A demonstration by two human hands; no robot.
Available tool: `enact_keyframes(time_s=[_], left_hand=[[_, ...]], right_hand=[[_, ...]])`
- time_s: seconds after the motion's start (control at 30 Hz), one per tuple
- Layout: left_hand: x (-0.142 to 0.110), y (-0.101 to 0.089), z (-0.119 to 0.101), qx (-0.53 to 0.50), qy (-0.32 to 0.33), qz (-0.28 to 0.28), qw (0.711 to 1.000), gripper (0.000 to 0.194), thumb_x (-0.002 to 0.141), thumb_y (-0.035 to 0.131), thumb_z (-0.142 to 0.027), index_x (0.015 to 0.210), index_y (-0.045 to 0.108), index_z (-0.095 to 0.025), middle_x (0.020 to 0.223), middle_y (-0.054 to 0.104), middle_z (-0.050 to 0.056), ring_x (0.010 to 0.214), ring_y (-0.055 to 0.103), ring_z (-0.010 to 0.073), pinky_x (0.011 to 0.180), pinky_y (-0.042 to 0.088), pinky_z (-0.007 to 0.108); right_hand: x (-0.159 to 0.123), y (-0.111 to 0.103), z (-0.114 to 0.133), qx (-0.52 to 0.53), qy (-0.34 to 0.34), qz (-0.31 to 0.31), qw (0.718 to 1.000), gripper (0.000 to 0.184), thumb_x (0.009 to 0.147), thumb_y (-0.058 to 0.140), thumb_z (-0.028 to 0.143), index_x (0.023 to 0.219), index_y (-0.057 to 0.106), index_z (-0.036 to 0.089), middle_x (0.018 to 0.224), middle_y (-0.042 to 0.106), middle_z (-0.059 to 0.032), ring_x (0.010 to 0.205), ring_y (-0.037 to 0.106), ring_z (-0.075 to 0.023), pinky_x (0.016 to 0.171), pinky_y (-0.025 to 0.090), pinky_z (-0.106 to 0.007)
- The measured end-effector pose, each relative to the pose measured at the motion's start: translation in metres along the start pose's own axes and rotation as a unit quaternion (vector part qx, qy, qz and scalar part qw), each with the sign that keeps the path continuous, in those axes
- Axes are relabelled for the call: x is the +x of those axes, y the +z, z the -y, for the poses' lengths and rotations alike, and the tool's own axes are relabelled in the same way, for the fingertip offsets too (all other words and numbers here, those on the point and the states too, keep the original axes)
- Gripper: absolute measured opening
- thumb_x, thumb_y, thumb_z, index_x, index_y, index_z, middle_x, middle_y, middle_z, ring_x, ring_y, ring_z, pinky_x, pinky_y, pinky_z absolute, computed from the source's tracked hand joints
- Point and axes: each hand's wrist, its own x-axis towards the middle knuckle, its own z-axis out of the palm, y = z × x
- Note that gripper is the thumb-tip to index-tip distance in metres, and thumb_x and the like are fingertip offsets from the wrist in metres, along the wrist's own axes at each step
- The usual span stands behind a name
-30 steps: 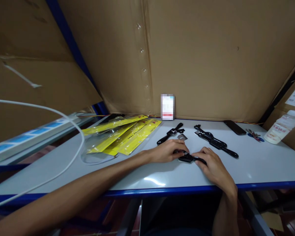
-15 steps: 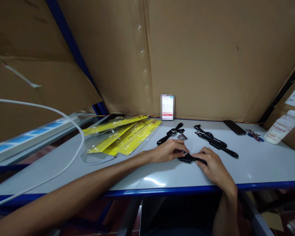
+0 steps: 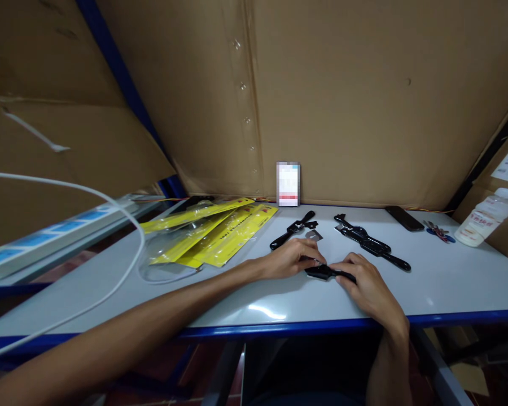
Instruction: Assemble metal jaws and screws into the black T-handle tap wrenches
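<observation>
A black spokeshave (image 3: 320,273) lies low over the front middle of the table, between my two hands. My right hand (image 3: 361,280) is closed around its right handle. With thumb and fingers pinched together, my left hand (image 3: 294,258) grips at the far side of the tool's middle; the small part under those fingertips is hidden. Just beyond my left hand lies a flat grey blade (image 3: 314,235). A second black spokeshave (image 3: 294,229) rests behind it, and more black spokeshave parts (image 3: 366,241) lie together to the right.
Yellow cards in clear plastic packaging (image 3: 237,234) are piled on the left. A white cable (image 3: 141,237) loops beside a power strip (image 3: 55,239). A lit phone (image 3: 288,185) leans at the back. A dark phone (image 3: 404,219), keys (image 3: 438,232) and a bottle (image 3: 486,219) are at right.
My left fingertips have shifted slightly on the spokeshave, and its body shows a little more beneath them. My right hand has stayed in place.
</observation>
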Motion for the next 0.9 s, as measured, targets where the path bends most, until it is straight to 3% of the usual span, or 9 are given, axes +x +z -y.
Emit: enact_keyframes(time_s=[0.3,0.47,0.67,0.8,0.9], left_hand=[[0.0,0.0,-0.005,0.043,-0.003,0.001,0.999,0.023,0.103,0.052,-0.024,0.11,0.074,-0.018,0.099,0.069,0.008,0.095,0.063,0.0207,0.087,0.051,0.035],[-0.002,0.002,-0.006,0.1,-0.013,-0.057,0.993,0.027,0.1,0.054,-0.022,0.124,0.067,-0.02,0.117,0.063,0.011,0.113,0.06,0.0244,0.1,0.05,0.043],[-0.004,0.002,-0.006,0.125,-0.015,-0.084,0.989,0.027,0.101,0.05,-0.018,0.122,0.066,-0.021,0.118,0.062,0.009,0.113,0.059,0.0237,0.099,0.052,0.045],[-0.002,0.002,-0.013,0.141,0.0,-0.081,0.987,0.027,0.1,0.05,-0.016,0.121,0.066,-0.019,0.117,0.063,0.011,0.111,0.058,0.0245,0.097,0.052,0.046],[-0.001,0.002,-0.016,0.158,0.002,-0.07,0.985,0.028,0.1,0.05,-0.016,0.123,0.066,-0.019,0.115,0.063,0.011,0.107,0.059,0.0244,0.095,0.052,0.044]], right_hand=[[0.002,0.0,0.001,0.006,0.015,0.003,1.0,0.034,0.093,0.062,0.013,0.12,0.076,0.028,0.1,0.065,-0.0046,0.099,0.062,-0.0214,0.094,0.047,-0.036],[-0.007,-0.005,-0.007,-0.012,0.022,-0.003,1.0,0.027,0.093,0.06,0.017,0.114,0.076,0.026,0.1,0.066,-0.0051,0.099,0.064,-0.0218,0.091,0.048,-0.034],[-0.024,-0.012,-0.019,-0.082,0.072,-0.037,0.993,0.026,0.095,0.055,0.018,0.112,0.074,0.021,0.101,0.066,-0.0071,0.099,0.065,-0.0239,0.091,0.047,-0.036],[-0.011,-0.004,-0.012,-0.097,0.087,-0.053,0.99,0.024,0.095,0.055,0.018,0.11,0.073,0.018,0.104,0.067,-0.0099,0.1,0.065,-0.0259,0.093,0.048,-0.038],[0.0,0.003,-0.006,-0.068,0.07,-0.073,0.993,0.031,0.097,0.055,0.023,0.125,0.068,0.019,0.11,0.068,-0.0111,0.103,0.065,-0.0262,0.095,0.049,-0.039]])
